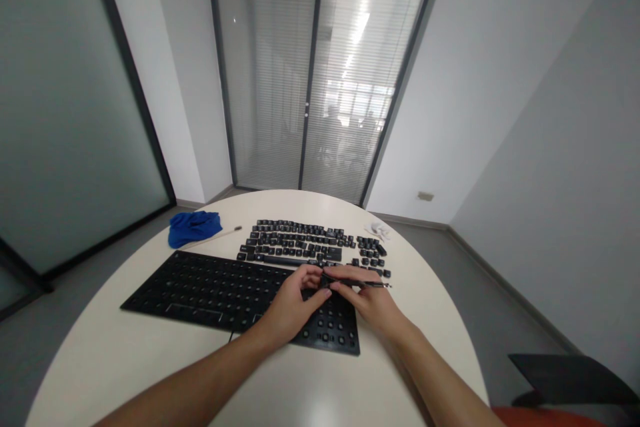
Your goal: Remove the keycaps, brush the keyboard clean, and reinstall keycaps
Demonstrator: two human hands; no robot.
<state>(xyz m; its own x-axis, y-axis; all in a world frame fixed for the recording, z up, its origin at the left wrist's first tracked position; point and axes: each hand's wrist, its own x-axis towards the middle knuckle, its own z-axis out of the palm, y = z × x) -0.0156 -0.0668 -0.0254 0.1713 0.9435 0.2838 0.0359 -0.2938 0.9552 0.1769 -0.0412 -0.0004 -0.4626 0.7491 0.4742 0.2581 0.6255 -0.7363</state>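
A black keyboard base (pixel 215 290) without its keycaps lies slanted on the round cream table. Over its right part, my left hand (pixel 295 303) is closed, thumb and fingers pinching a small dark piece, probably a keycap (pixel 325 281). My right hand (pixel 367 297) meets it from the other side, its fingers closed around a thin dark pen-like tool (pixel 367 284) that points right. Loose black keycaps (pixel 295 240) lie in rows just beyond the base, with a long bar-shaped one (pixel 285 260) at their near side. The fingers partly hide the small piece.
At the back left of the table (pixel 150 360) are a blue cloth (pixel 194 228) and a thin brush (pixel 215 237). A crumpled white tissue (pixel 379 230) lies at the back right. A dark chair (pixel 570 377) stands off the table's right side.
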